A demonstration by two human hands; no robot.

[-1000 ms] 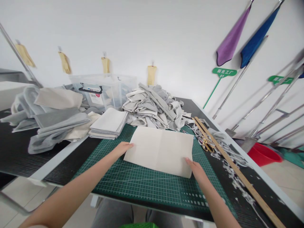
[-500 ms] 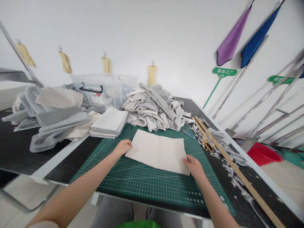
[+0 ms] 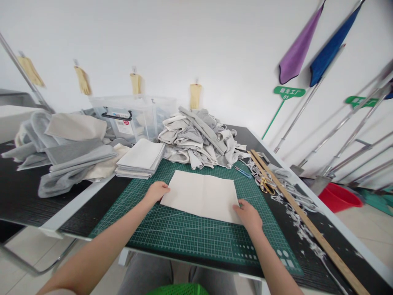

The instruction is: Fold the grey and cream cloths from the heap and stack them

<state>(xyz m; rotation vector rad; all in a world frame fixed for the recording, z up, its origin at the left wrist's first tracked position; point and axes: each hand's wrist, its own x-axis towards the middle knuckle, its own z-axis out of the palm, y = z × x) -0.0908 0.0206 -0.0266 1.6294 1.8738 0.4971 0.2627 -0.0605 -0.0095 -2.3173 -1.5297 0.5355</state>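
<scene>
A cream-coloured rectangular piece of cloth (image 3: 202, 196) with a crease down its middle lies over the green cutting mat (image 3: 184, 233). My left hand (image 3: 157, 191) pinches its left edge between thumb and fingers. On the opposite side, my right hand (image 3: 249, 214) grips the cloth near its lower right corner; some of those fingers are hidden beneath it. Just behind my left hand is a neat stack of folded cloths (image 3: 141, 157). Beyond the cloth rises a heap of crumpled grey and cream fabric (image 3: 196, 139).
Blue-handled snips (image 3: 243, 172), gold-handled scissors (image 3: 267, 186) and a long wooden ruler (image 3: 302, 217) lie on the right, among fabric scraps (image 3: 302, 231). More grey cloths (image 3: 76, 151) pile up at left, before a clear plastic bin (image 3: 129, 119). A red bucket (image 3: 340, 196) stands beyond the table.
The cloth's right side has shifted slightly left and up, with my right hand moving along. The left hand keeps its hold. The view has shifted a little.
</scene>
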